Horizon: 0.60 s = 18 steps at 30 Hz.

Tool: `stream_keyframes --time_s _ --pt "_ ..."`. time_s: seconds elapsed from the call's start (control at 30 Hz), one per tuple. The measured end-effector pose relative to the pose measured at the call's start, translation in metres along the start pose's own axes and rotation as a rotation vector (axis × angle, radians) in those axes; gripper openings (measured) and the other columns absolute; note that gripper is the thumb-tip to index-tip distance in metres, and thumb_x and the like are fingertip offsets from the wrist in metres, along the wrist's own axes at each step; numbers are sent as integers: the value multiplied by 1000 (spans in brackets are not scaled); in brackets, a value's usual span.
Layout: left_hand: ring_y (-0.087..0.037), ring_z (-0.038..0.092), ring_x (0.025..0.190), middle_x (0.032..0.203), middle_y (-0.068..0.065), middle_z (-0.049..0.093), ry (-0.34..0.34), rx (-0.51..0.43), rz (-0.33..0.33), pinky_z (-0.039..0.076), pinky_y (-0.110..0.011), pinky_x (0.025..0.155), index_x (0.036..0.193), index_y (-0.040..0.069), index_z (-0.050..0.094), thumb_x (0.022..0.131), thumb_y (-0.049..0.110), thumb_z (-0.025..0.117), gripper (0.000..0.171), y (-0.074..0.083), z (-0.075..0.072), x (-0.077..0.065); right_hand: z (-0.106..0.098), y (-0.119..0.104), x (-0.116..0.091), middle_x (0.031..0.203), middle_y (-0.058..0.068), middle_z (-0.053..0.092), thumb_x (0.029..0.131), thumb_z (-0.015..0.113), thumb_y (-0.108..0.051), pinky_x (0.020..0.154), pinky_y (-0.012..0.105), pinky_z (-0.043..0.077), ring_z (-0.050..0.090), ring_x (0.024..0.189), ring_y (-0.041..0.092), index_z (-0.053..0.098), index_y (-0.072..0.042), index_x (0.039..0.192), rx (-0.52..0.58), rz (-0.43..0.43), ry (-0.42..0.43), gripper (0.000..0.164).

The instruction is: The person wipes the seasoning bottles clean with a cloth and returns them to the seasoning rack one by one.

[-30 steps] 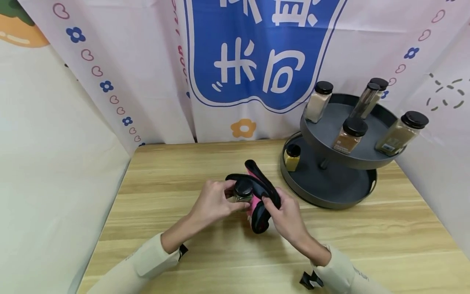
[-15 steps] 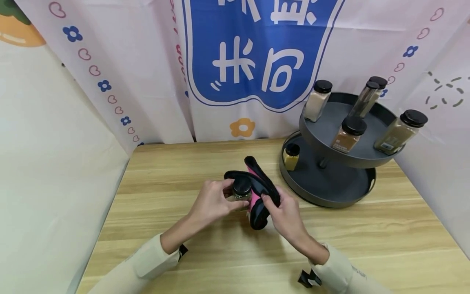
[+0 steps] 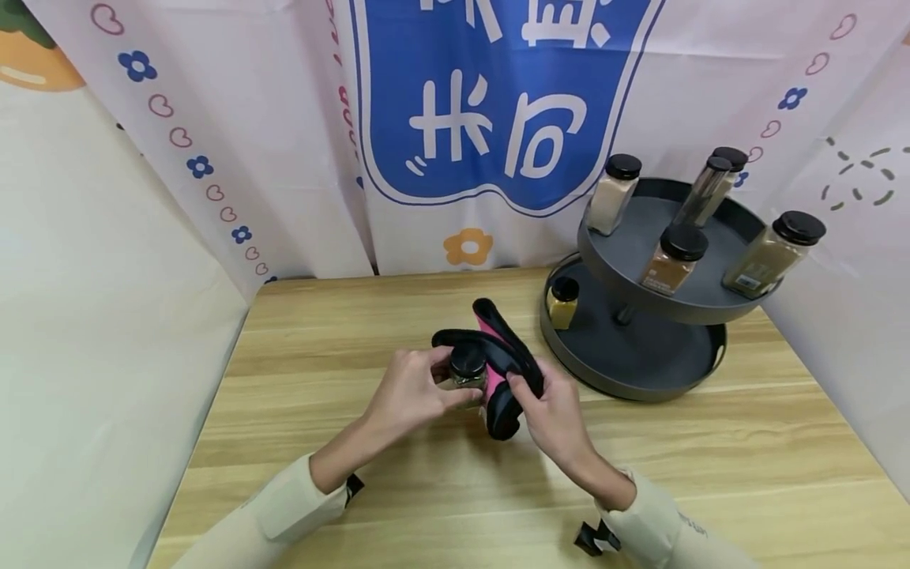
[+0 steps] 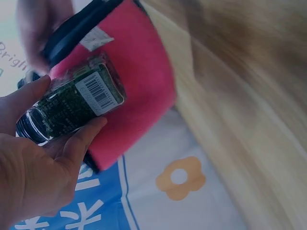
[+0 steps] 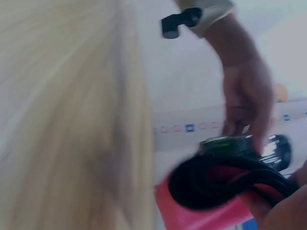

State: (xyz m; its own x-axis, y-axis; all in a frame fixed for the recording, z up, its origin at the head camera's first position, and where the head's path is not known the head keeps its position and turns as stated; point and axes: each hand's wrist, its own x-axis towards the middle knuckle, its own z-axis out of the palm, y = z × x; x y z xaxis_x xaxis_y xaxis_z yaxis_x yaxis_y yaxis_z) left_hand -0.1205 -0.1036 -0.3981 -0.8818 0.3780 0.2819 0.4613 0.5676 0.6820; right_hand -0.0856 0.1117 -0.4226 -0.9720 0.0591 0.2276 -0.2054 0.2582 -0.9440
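In the head view, my left hand (image 3: pixel 407 389) holds a small clear jar (image 3: pixel 468 365) with a black lid between thumb and fingers, above the table. Dark green dried flakes and a barcode label show on the jar (image 4: pixel 72 103) in the left wrist view. My right hand (image 3: pixel 558 412) grips a folded, black-edged cloth (image 3: pixel 513 357), its thumb on the dark face. The pink face of the cloth (image 4: pixel 146 62) lies against or close behind the jar. The right wrist view is blurred, with the cloth's rolled black edge (image 5: pixel 201 184) just below the jar (image 5: pixel 230 145).
A grey two-tier round rack (image 3: pixel 633 391) stands at the back right. Several black-lidded jars sit on its upper tier, including a brown one (image 3: pixel 668 269). A yellow jar (image 3: pixel 562 308) is on the lower tier. A printed curtain (image 3: pixel 306 158) hangs behind the wooden table (image 3: pixel 306 332).
The lower end of the cloth has risen slightly and turned a little against the jar. Both hands keep their holds and have hardly moved.
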Motion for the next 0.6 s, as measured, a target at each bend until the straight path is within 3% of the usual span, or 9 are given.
stream_keyframes --time_s 0.17,0.23,0.33,0.47,0.6 --pt "-3 48 61 92 -7 81 -5 10 19 45 -19 58 107 1 80 75 23 98 43 -5 4 1 -4 -12 1 70 9 66 102 67 -2 52 23 45 59 59 13 69 1 99 133 -100 72 5" --pt "-4 50 63 91 -6 81 2 6 21 46 -19 60 104 2 79 75 22 98 40 -6 5 1 -4 -14 1 69 9 65 102 67 -1 52 23 43 58 59 13 69 2 100 148 -122 79 5" --pt "-1 45 59 85 -5 79 4 -11 12 42 -19 54 108 0 79 75 21 98 43 -3 3 2 -2 -7 -1 67 4 58 102 67 -4 51 22 40 52 57 11 70 0 103 82 -68 58 5" --pt "2 37 54 72 1 71 -2 -12 -7 35 -19 49 109 0 78 77 23 97 44 0 1 1 2 8 -4 74 4 62 103 68 -8 55 23 45 55 62 11 72 -1 108 7 31 2 9" --pt "2 36 55 76 -1 74 7 13 19 36 -19 52 109 0 79 76 23 98 45 -3 4 0 1 3 -4 73 5 64 103 68 -5 54 23 45 56 61 12 71 0 103 74 -21 44 6"
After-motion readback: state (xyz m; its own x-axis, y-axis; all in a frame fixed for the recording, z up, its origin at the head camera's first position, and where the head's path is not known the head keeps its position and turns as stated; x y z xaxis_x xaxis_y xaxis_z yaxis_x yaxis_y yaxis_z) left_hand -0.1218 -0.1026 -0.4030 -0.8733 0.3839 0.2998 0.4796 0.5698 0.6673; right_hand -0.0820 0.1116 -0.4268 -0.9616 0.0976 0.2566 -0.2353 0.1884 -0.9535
